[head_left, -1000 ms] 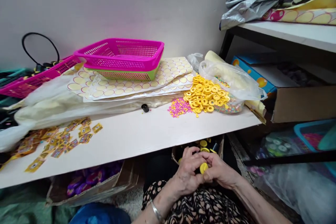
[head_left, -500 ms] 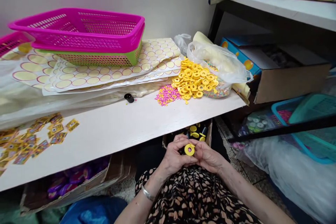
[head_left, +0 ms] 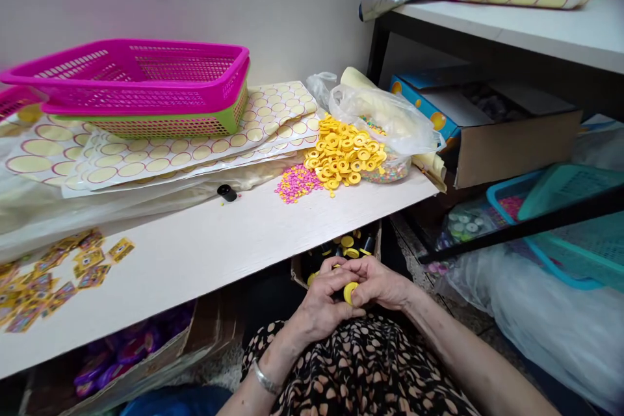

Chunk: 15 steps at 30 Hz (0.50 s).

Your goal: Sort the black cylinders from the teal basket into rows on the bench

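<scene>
Close to my lap, both hands meet around a small round yellow cap. My left hand is closed on it, with fingers curled round its far side. The thumb of my right hand presses against the cap's edge, and its fingers fold over the left ones. Whatever lies under the cap is hidden by the fingers. Just beyond the hands, a cardboard box holds several black pieces with yellow tops.
On the white table are yellow rings, pink and yellow bits, a black cylinder, small gold packets and stacked baskets. A shelf stands right; a box of purple items sits below.
The yellow cap has turned, so its pink centre no longer shows. My right hand has moved up and over, its thumb now on the cap. The camera view has shifted slightly right.
</scene>
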### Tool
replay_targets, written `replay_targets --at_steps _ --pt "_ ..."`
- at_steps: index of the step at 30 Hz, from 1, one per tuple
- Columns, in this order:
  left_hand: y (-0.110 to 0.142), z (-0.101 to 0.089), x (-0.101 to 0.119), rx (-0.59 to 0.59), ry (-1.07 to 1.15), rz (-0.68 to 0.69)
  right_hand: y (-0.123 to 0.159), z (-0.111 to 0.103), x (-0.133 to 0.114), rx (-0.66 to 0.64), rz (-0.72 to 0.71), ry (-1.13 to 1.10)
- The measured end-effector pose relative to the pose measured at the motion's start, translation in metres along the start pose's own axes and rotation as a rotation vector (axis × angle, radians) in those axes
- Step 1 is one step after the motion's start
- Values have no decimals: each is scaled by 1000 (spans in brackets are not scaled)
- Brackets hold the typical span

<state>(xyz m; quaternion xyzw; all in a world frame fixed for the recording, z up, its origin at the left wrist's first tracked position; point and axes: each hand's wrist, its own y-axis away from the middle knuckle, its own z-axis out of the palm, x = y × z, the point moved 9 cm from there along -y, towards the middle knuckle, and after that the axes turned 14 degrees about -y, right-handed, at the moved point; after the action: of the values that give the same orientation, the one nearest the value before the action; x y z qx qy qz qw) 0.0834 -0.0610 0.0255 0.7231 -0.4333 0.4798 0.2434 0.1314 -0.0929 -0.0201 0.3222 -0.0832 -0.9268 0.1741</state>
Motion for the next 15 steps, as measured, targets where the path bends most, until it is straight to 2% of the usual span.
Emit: replay_targets --at_steps 5,9,12,15 --pt "2 13 10 -38 -88 56 17 5 1 -21 -49 -1" --pt "1 25 10 -37 -144 98 22 -6 10 64 -159 -59" --pt "-3 29 -11 -25 -64 -47 23 -24 12 194 -257 -145" --pt "-6 25 -31 38 63 -182 22 -34 13 205 -273 -240"
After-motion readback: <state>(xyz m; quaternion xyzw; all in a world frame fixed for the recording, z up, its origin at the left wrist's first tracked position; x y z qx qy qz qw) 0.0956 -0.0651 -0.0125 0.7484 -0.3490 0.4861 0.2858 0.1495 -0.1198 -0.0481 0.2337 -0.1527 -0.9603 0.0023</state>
